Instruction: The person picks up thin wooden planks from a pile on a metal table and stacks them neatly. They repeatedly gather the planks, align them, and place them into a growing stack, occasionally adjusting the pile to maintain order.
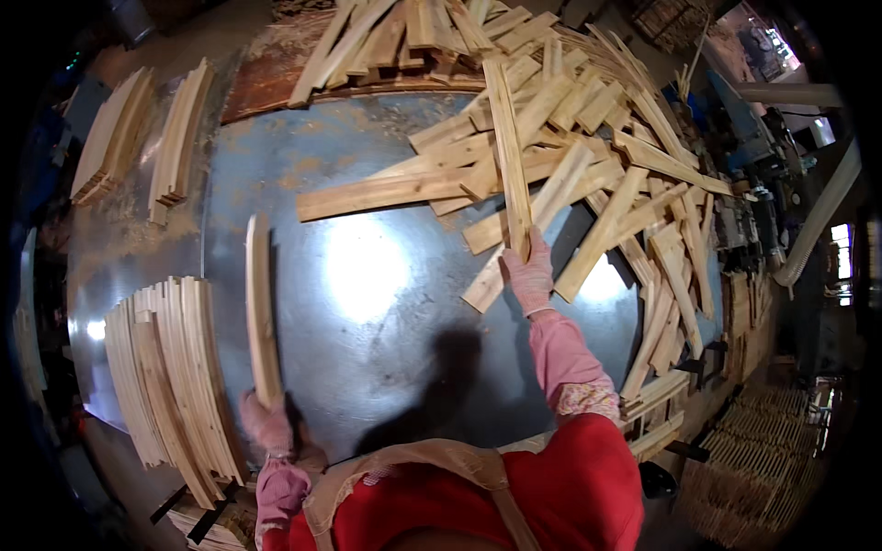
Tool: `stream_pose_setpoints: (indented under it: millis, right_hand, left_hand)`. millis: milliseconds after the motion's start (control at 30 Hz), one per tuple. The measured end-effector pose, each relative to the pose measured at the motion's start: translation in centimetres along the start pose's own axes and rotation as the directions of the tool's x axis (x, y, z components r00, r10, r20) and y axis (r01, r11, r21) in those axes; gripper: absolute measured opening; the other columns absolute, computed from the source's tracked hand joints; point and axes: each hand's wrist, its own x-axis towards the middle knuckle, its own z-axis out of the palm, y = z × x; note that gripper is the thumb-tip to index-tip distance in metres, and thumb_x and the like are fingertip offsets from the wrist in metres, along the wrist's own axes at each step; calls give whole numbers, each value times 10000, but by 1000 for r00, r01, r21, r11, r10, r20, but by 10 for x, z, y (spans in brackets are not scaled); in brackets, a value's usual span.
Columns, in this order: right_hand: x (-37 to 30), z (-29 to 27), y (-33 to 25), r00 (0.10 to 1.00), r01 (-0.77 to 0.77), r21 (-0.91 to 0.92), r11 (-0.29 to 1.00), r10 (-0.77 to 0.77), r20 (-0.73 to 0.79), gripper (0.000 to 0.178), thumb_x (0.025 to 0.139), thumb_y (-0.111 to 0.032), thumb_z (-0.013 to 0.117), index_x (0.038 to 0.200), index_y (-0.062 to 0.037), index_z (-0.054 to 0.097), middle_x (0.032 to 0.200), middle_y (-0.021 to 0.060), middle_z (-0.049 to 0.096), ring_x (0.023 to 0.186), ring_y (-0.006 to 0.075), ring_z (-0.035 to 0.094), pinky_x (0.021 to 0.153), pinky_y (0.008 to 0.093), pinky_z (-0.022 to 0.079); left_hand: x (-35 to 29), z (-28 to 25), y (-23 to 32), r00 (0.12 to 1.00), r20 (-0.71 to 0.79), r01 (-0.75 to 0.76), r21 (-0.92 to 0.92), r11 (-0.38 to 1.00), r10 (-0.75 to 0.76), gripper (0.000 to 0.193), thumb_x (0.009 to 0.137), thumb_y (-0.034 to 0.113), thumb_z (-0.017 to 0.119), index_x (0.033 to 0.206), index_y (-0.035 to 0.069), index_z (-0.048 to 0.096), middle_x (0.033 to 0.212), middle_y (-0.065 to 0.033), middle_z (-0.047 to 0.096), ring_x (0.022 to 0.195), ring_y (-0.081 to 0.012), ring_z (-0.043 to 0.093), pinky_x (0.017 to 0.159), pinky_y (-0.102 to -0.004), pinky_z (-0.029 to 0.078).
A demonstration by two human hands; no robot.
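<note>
In my gloved left hand (266, 424), closed around its near end, a narrow wooden board (261, 312) stands out ahead of me over the left part of the metal table (367, 367). My right hand (528, 274), also gloved, grips the near end of a longer wooden plank (510, 147) that reaches away over a loose heap of boards (570, 119). Left of my left hand lies a row of boards (170, 367) set side by side. One long board (386, 195) juts out of the heap toward the left.
Two small board stacks (115, 138) (182, 138) stand at the far left. More planks (413, 37) pile on a reddish-brown panel (257, 78) at the back. A pale hose (822, 216) and machinery are at the right; stacked slats (753, 459) stand at the lower right. Sawdust lies on the table.
</note>
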Motion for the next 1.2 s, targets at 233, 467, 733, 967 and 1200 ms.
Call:
stream_pose_setpoints:
  millis: [233, 467, 733, 967, 1200]
  right_hand:
    - [199, -3, -198, 997, 43, 107, 993, -37, -64, 785, 905, -501, 737, 1460, 15, 535, 1358, 291, 664, 1295, 460, 615, 1097, 487, 491]
    - [177, 87, -122, 970, -207, -433, 877, 126, -208, 918, 808, -551, 804, 1522, -53, 512, 1535, 224, 556, 1414, 373, 552, 1158, 467, 454]
    - [36, 35, -47, 998, -20, -193, 981, 30, 48, 741, 885, -277, 769, 1544, -78, 492, 1560, 226, 527, 1369, 447, 561, 1158, 492, 457]
    - [-204, 14, -64, 719, -628, 600, 495, 75, 691, 518, 1045, -123, 633, 1543, -34, 523, 1360, 40, 682, 1231, 175, 636, 1024, 327, 527]
    - [-203, 75, -95, 823, -108, 272, 956, -68, 564, 579, 1021, -361, 695, 1483, -31, 579, 1259, 177, 723, 1143, 358, 694, 1016, 417, 536]
  left_hand:
    - [10, -83, -84, 986, 99, 27, 699, 715, -134, 936, 940, 243, 766, 1717, 193, 246, 1758, -176, 238, 1618, -375, 229, 1311, -485, 256]
    - [25, -83, -86, 984, 116, 30, 653, 757, -139, 955, 886, 246, 818, 1685, 181, 298, 1708, -214, 321, 1554, -419, 351, 1246, -473, 371]
    - [20, -28, 25, 919, -39, -378, 191, 906, 392, 738, 869, 215, 828, 1508, -20, 542, 1509, -279, 569, 1410, -451, 534, 1207, -496, 427]
    - [-49, 93, 205, 335, 828, 485, -561, 671, 450, 570, 1048, 305, 650, 1483, -44, 534, 1325, -118, 665, 1209, -198, 621, 1066, -316, 483]
    - [-59, 64, 147, 621, 750, 290, -489, 822, 227, 456, 982, 296, 706, 1301, -27, 666, 1108, -144, 739, 1026, -243, 690, 966, -352, 531]
